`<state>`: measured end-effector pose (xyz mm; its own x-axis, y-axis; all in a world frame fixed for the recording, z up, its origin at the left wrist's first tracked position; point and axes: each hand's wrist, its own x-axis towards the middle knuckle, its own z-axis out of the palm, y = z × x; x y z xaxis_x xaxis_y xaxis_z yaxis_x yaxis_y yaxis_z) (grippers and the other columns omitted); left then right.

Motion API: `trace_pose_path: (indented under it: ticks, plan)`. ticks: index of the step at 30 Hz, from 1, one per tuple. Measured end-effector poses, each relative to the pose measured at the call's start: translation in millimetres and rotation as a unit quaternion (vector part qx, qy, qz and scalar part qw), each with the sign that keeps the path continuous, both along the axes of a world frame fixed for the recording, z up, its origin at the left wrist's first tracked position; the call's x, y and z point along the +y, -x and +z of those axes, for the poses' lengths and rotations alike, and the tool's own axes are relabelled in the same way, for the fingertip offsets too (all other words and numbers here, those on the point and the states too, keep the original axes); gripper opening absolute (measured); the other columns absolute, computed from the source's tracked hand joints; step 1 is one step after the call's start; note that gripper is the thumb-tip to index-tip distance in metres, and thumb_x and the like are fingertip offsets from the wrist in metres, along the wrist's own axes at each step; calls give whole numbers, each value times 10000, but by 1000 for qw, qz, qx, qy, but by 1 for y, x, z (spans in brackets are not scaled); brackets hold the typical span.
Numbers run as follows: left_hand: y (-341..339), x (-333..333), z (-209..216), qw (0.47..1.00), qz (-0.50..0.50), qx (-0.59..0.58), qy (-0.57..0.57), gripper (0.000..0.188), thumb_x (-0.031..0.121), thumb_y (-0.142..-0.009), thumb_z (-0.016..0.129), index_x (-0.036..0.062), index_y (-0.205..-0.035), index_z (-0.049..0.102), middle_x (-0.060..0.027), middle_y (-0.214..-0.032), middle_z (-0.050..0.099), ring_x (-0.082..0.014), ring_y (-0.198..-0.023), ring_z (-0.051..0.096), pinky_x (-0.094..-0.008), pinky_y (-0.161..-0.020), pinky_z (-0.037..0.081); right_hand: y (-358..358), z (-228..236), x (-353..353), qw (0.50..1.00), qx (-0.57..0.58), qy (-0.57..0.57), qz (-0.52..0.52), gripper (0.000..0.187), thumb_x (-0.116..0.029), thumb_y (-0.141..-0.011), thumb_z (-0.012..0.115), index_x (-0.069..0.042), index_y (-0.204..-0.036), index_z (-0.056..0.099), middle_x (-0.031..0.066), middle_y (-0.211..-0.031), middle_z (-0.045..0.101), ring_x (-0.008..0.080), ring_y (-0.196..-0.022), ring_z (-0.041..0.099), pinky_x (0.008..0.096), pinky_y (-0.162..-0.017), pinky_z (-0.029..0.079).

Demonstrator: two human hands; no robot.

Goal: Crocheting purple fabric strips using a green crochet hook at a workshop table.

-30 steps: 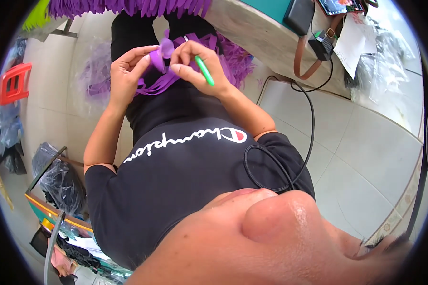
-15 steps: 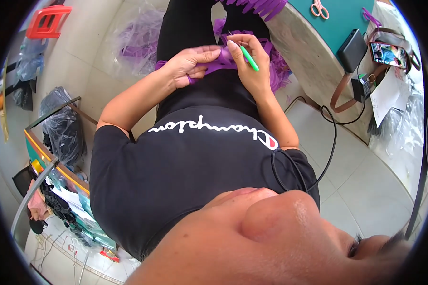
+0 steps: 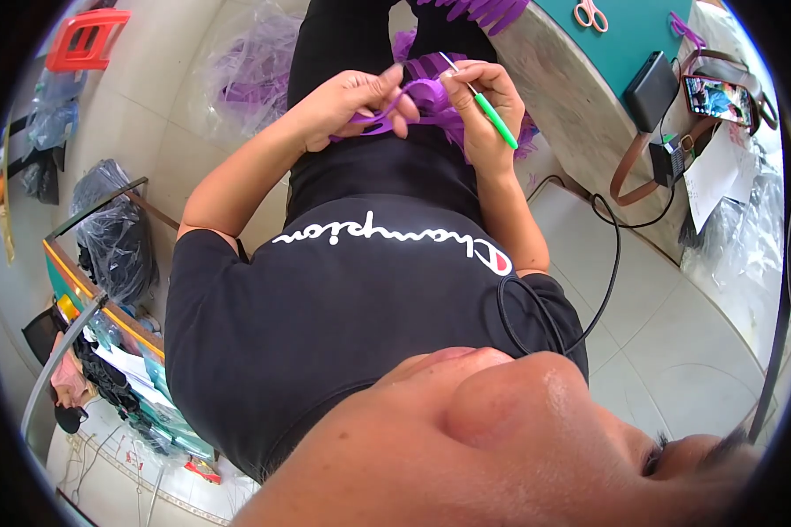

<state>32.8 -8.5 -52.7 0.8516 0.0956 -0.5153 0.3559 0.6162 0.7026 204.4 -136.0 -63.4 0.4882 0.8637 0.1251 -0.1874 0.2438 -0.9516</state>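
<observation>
Over my lap, my left hand [image 3: 350, 104] is closed on a purple fabric strip [image 3: 428, 90], with the thumb and forefinger toward its loop. A short length of the strip trails below those fingers. My right hand [image 3: 486, 110], just to the right, pinches a slim tool with a green handle [image 3: 500, 123] and a thin metal shaft. The shaft points up and left, past the fingertips; its tip is too small to make out. The purple strip reaches close to the right fingertips, but whether they also grip it cannot be seen. More purple strips lie across my thighs.
A green-topped table [image 3: 628, 31] at the upper right bears pink-handled scissors [image 3: 591, 16] and a black box-shaped device [image 3: 651, 92]. A lit phone [image 3: 718, 98] is beside them. A black cable loops on my right. Clear plastic [image 3: 248, 75] with purple strips lies on the floor.
My right hand has turned and shifted slightly right, so the metal shaft now shows. The left hand's fingers have opened a little and rearranged on the purple strip.
</observation>
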Motion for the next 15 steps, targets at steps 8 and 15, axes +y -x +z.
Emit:
trace_pose_path:
  ticks: [8, 15]
  plan:
    - [1, -5, 1, 989, 35, -63, 131, 428, 398, -929, 583, -17, -1023, 628, -3, -721, 595, 7, -395, 309, -153, -345, 204, 0, 6, -3, 998, -29, 3, 59, 125, 57, -848, 636, 7, -944, 574, 96, -999, 604, 163, -941, 622, 270, -838, 480]
    - [2, 8, 6, 996, 73, -48, 16, 532, 477, -991, 406, -2, -1012, 636, 47, -696, 503, 18, -458, 329, -144, -363, 214, -6, 2, 1, 980, -110, 77, 150, 140, -14, -873, 634, 13, -1001, 585, 102, -1047, 629, 138, -935, 604, 266, -850, 472]
